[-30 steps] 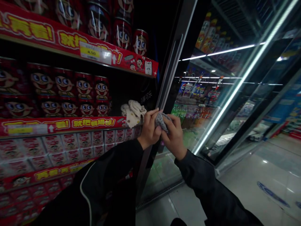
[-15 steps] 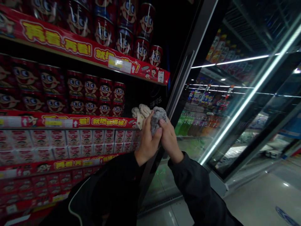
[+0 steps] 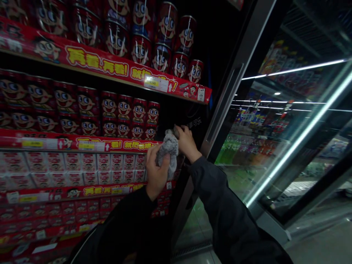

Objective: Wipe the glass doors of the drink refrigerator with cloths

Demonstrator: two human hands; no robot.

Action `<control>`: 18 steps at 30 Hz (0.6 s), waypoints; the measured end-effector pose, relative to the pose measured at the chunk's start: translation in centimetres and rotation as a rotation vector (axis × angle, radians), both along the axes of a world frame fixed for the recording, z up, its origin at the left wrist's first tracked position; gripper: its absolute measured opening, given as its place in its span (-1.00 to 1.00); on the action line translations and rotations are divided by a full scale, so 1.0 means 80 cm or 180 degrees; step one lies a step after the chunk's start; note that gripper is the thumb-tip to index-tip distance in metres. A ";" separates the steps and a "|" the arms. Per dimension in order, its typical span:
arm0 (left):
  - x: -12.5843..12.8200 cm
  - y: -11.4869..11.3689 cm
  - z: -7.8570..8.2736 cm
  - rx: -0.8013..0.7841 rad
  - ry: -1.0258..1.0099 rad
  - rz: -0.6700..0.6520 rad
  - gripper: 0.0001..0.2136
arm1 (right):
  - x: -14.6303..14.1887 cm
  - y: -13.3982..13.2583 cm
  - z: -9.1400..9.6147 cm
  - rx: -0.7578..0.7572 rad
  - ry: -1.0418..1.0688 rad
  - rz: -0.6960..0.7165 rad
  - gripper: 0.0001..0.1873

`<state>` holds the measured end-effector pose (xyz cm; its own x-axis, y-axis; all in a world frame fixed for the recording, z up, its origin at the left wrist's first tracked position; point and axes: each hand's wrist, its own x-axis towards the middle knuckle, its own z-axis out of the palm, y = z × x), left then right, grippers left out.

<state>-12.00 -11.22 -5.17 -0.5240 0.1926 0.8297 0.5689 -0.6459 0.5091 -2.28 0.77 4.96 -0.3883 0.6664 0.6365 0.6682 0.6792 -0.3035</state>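
Beside red cans (image 3: pixel 110 106), left hand (image 3: pixel 156 170) and right hand (image 3: pixel 186 143), fingers closed on grey cloth (image 3: pixel 168 152)

Dark jacket sleeves (image 3: pixel 233 209), one with white piping (image 3: pixel 79 249).

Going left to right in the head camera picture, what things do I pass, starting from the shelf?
Shiny red cartoon-face cans → left hand → crumpled grey cloth → right hand → dark metal door frame → clear glass cooler door

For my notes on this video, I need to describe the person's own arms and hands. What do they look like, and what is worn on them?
The left hand and right hand are bare, without gloves. The arms wear long, dark, near-black jacket sleeves: the left sleeve and right sleeve. A thin pale piping line runs low on the left side.
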 end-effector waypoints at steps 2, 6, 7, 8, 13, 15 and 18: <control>-0.006 0.000 -0.002 -0.0035 0.0106 0.0025 -0.73 | -0.008 0.014 0.000 -0.0129 -0.0079 0.0012 -0.43; -0.028 0.002 0.022 -0.0083 0.0477 0.0086 -0.72 | -0.009 0.028 0.007 -0.0323 -0.0181 0.0038 -0.64; -0.033 0.003 0.031 -0.0125 0.0568 0.0128 -0.71 | -0.008 0.028 0.009 -0.0356 -0.0164 0.0044 -0.67; -0.037 0.004 0.041 -0.0156 0.0670 0.0179 -0.69 | -0.006 0.027 0.012 -0.0363 -0.0123 0.0053 -0.69; -0.042 0.012 0.084 0.0153 0.1253 0.0568 -0.63 | 0.013 -0.008 0.015 -0.0010 0.0295 0.0243 -0.62; -0.042 0.016 0.103 0.0316 0.1348 0.0690 -0.61 | 0.029 -0.032 0.011 0.0151 0.0400 0.0398 -0.62; -0.040 0.024 0.134 0.0194 0.1415 0.0700 -0.56 | 0.065 -0.067 0.002 0.0441 0.0740 0.0866 -0.68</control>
